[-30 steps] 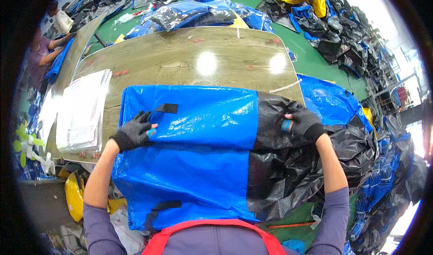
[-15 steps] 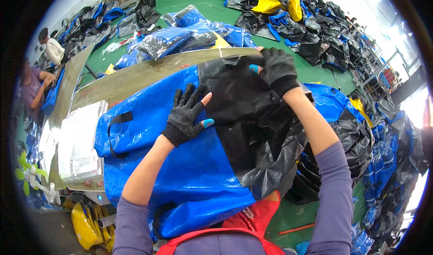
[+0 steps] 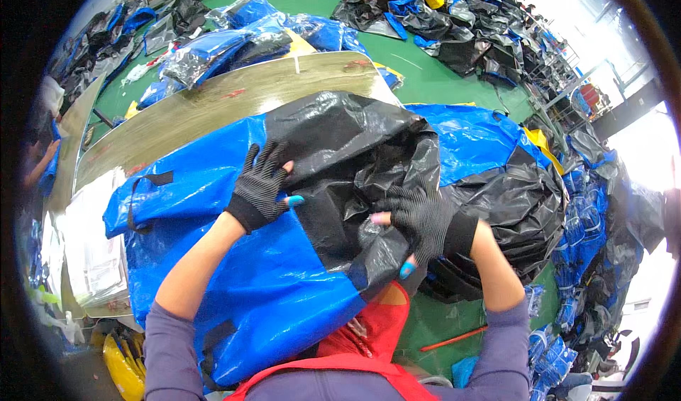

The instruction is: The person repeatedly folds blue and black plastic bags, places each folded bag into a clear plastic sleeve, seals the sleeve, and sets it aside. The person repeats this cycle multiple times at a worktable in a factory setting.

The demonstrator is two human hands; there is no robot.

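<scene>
A large blue and black woven plastic bag lies across the table in front of me, its black part to the right and crumpled. Dark handle straps show on the blue part. My left hand, in a dark dotted glove with bare fingertips and blue tape on one digit, rests flat with fingers apart where blue meets black. On the wrinkled black part, near its right edge, lies my right hand in a matching glove. Its fingers are stretched out leftward and the taped thumb stands away from them.
The table runs beyond the bag, with white sheets at its left. A pile of blue and black bags stands close on the right. Wrapped bags lie past the far edge. A person's arm shows at far left.
My right hand has come from the bag's far right corner down toward me, and the black part has folded inward. The left hand stays flat on the bag. The view has shifted.
</scene>
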